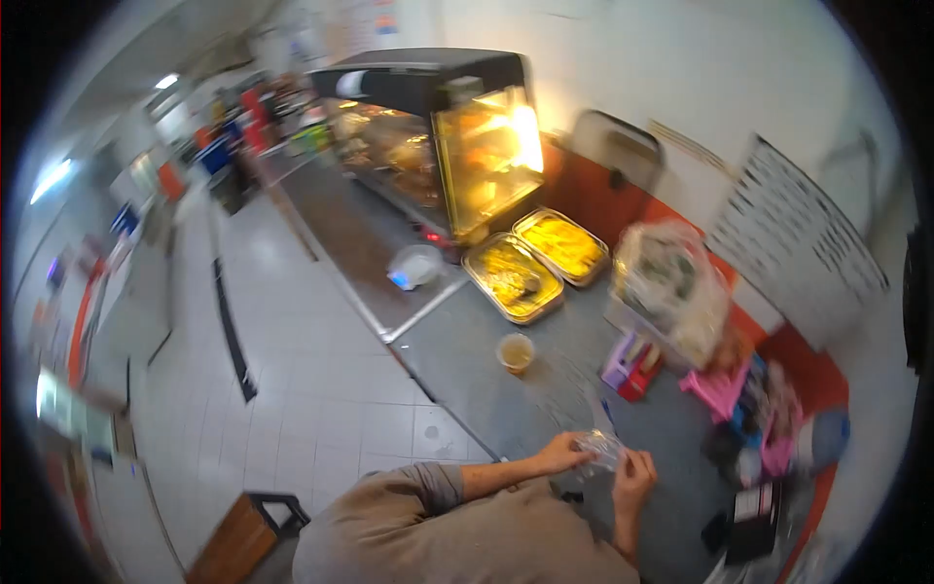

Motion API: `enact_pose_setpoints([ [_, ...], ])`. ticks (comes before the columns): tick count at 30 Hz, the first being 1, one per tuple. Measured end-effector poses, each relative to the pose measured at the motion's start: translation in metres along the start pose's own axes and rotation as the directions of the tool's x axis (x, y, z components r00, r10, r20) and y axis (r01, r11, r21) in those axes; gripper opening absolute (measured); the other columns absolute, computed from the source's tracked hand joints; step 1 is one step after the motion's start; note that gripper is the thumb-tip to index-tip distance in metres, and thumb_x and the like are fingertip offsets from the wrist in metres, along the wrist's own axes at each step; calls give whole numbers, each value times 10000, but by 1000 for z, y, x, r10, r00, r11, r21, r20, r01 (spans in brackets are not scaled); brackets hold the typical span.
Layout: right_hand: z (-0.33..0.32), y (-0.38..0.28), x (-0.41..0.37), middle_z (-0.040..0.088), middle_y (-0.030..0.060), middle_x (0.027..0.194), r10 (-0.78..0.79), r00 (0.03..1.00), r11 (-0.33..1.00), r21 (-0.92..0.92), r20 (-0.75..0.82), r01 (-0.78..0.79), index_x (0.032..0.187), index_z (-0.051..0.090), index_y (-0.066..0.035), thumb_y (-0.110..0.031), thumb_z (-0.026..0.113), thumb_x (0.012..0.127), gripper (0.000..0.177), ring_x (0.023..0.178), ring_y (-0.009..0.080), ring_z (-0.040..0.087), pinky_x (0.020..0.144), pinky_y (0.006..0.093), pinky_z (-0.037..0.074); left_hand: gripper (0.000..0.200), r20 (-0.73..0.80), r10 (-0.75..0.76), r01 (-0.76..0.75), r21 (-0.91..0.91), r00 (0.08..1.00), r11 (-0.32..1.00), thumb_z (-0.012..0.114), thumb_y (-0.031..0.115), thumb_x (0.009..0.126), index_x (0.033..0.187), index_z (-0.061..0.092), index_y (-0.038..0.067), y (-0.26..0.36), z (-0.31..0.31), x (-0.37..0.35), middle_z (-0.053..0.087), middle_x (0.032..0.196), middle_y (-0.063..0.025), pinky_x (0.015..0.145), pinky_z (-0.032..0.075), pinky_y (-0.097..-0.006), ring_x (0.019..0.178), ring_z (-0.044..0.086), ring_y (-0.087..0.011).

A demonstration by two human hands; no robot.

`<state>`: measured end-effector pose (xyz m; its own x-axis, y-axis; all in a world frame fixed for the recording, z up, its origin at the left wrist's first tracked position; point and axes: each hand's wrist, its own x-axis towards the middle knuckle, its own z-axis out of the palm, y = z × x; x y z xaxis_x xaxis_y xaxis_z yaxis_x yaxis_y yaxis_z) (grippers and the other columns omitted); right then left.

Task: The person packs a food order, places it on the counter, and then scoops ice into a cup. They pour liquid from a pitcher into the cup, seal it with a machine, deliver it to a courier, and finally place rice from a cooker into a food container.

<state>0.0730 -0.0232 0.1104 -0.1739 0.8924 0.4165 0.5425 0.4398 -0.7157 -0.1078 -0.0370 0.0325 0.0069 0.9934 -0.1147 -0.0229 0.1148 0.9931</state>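
Over the grey counter [457,360], my left hand [562,454] pinches one side of a crumpled piece of clear plastic [601,448], perhaps a small bag. On its other side my right hand [634,474] has closed fingers on the same plastic. A blue pen-like item [608,413] lies just beyond it. Farther out stands a clear cup [516,352] with yellowish-brown contents. Blur hides the exact shape of the plastic.
Two foil trays of yellow food [561,247] sit beside a lit food warmer [428,146]. A small bowl [416,267] is in front of it. To the right are a purple-and-red box [632,366], a bulging plastic bag [671,282], pink items [722,389] and a written whiteboard [793,238].
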Motion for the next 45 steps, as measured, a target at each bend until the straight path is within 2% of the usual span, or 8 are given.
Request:
enact_pose_setpoints([
  [4,11,-23,-8,564,123,649,-27,997,984,179,77,13,846,670,-4,-56,654,801,70,518,217,535,491,318,411,102,185,257,-279,103,948,955,662,98,801,868,655,22,-9,11,8,672,801,-79,666,515,-322,773,640,-175],
  [16,-4,30,-57,650,62,683,515,805,672,444,296,-593,977,627,37,-59,552,914,136,502,77,549,417,256,420,150,384,-287,386,-212,878,898,601,-2,839,719,534,58,15,32,-21,653,925,-104,882,523,-401,916,641,-233],
  [26,-65,56,-64,571,76,542,484,779,866,345,-398,-362,904,641,10,-50,604,887,73,476,100,537,457,276,409,257,130,-380,398,-434,916,809,497,-29,881,705,375,113,12,87,-19,556,939,-58,835,514,-374,879,543,-166],
  [30,-89,56,-70,595,81,733,315,898,949,77,-306,-307,948,636,-13,-54,650,840,116,633,188,596,577,321,467,245,71,-67,91,-421,995,903,519,-60,860,762,381,117,-6,82,-11,507,933,-30,726,449,-285,815,490,-134],
  [37,-66,90,-85,618,87,812,157,978,962,202,140,-183,953,651,-34,-76,638,868,96,779,199,630,765,359,510,56,120,-454,386,-738,883,554,474,120,912,876,515,130,23,82,-8,516,701,-4,441,408,-241,554,491,-109],
  [39,-61,88,-84,630,58,819,420,787,261,770,452,-582,933,651,-25,-64,587,906,80,777,200,629,799,365,524,78,264,-441,500,-631,858,594,479,106,900,833,518,113,0,61,-11,513,686,-12,429,404,-248,534,484,-113],
  [42,-44,85,-86,626,32,808,452,631,-521,761,631,-387,881,646,-31,-87,536,941,137,771,194,626,833,357,533,117,630,-321,677,-471,707,566,495,51,874,766,540,67,-6,48,-14,541,705,-40,483,434,-257,571,514,-132],
  [45,-28,123,-90,558,9,703,179,720,-602,653,670,-459,775,593,-64,-147,498,950,216,622,142,531,633,307,467,91,461,-397,606,-548,794,577,506,44,883,947,570,52,19,68,-12,595,819,-61,724,475,-285,755,563,-155],
])
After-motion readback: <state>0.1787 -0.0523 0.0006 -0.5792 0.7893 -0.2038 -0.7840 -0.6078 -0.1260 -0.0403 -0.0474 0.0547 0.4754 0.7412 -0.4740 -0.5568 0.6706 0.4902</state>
